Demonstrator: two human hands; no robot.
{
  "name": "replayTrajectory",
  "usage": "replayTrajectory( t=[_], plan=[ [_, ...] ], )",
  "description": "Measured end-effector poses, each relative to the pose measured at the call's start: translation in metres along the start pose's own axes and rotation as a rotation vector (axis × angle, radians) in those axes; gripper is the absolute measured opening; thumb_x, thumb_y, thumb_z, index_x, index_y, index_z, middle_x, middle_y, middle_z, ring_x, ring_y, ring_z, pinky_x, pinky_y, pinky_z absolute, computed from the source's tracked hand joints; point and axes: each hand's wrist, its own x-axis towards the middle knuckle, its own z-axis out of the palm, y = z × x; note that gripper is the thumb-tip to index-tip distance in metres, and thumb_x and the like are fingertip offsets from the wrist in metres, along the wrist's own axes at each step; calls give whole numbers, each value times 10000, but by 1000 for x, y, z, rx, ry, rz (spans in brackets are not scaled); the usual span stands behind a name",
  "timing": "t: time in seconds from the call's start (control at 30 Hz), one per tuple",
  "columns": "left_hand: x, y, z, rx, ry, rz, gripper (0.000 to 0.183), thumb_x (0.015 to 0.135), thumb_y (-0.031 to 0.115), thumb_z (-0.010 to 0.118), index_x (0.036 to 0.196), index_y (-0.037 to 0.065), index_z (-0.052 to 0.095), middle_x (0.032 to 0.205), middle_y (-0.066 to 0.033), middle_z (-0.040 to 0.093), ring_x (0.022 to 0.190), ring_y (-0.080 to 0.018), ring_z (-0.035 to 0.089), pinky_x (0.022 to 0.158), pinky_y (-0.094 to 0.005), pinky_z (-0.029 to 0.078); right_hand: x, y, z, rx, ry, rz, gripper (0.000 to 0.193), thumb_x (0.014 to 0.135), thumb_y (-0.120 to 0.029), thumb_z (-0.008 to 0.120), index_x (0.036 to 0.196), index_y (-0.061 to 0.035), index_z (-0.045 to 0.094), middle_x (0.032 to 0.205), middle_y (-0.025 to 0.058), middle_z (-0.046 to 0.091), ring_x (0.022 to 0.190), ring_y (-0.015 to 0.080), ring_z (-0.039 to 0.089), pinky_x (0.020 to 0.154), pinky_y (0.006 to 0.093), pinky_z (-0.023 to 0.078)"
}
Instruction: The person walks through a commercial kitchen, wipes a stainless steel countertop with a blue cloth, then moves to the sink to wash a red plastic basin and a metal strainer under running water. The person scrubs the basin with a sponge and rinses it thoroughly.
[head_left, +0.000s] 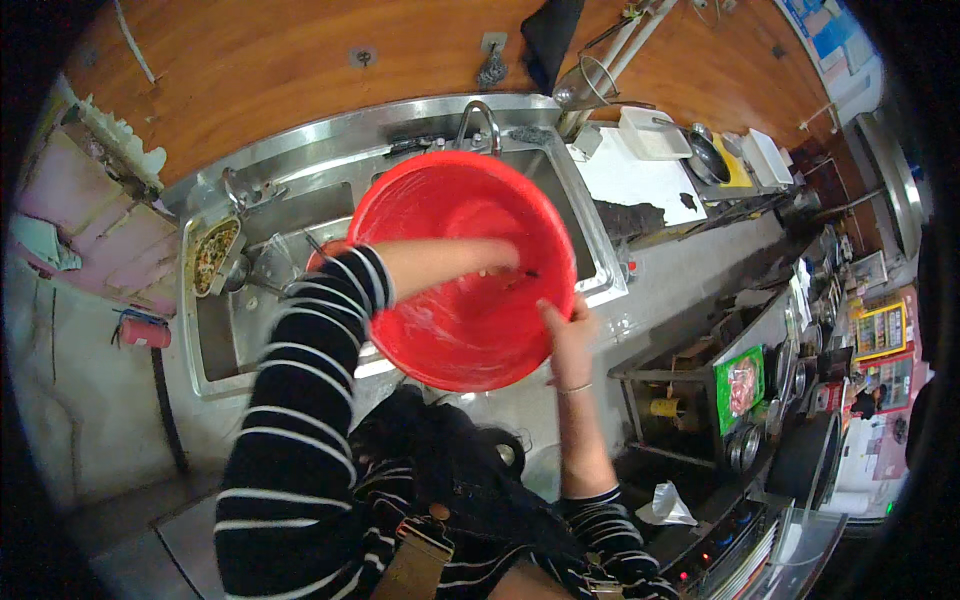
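Fingers of the R hand [572, 335] pinch the rim of the red basin [465, 315] at approx. 4 o'clock, thumb on the inner side. L hand [495, 257] is inside, just off centre toward 2 o'clock, blurred; can't tell if its fingers are spread or together. Small dark bit [531, 273] sits approx. 4 o'clock from L fingertips, L looking nearer than R. Basin's middle lies approx. 10 o'clock from R fingers, above the sink [606, 290]; round mouth, i.e. no clear long axis.
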Motion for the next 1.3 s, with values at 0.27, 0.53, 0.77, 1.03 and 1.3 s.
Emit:
replayTrajectory(
  t=[0.27, 0.53, 0.77, 1.03, 1.3],
  plan=[
    [-272, 61, -90, -43, 763, 533, 192, 756, 46, 590, 943, 25, 554, 920, -102, 585, 876, -246, 581, 766, -359, 457, 68, -105, -84, 289, -279, 224, 105, 806, -95, 664, 742, -53, 592, 686, 14, 607, 568, 87, 550, 553, 224, 454],
    [-345, -114, 21, -1608, 1011, 256, 328, 881, 89, 500, 1199, 15, 470, 1094, -74, 581, 999, -186, 575, 894, -327, 457, 184, -97, -88, 357, -382, 507, 120, 868, -130, 591, 822, -22, 566, 717, 50, 611, 587, 136, 610, 533, 230, 557],
    [-358, -223, 123, -2001, 1155, 169, 259, 848, 171, 581, 1060, 26, 551, 981, -95, 617, 848, -218, 606, 717, -344, 525, 284, -78, -17, 200, -337, 488, 184, 862, -130, 594, 962, 7, 522, 841, 133, 619, 744, 242, 648, 613, 301, 597],
    [-371, -288, 155, -2254, 1194, 104, 223, 866, 188, 566, 1044, 54, 573, 987, -82, 614, 835, -221, 591, 652, -332, 514, 331, -29, 26, 315, -554, 561, 161, 846, -93, 558, 988, -17, 569, 938, 116, 640, 869, 240, 637, 660, 330, 587],
    [-379, -291, 210, -2501, 1296, 266, 231, 831, 188, 478, 980, 52, 591, 938, -109, 639, 800, -250, 606, 636, -373, 509, 240, 138, -1, 641, -278, 549, 389, 647, -92, 624, 1034, -84, 587, 998, 69, 643, 880, 249, 632, 754, 376, 541]
  ],
)
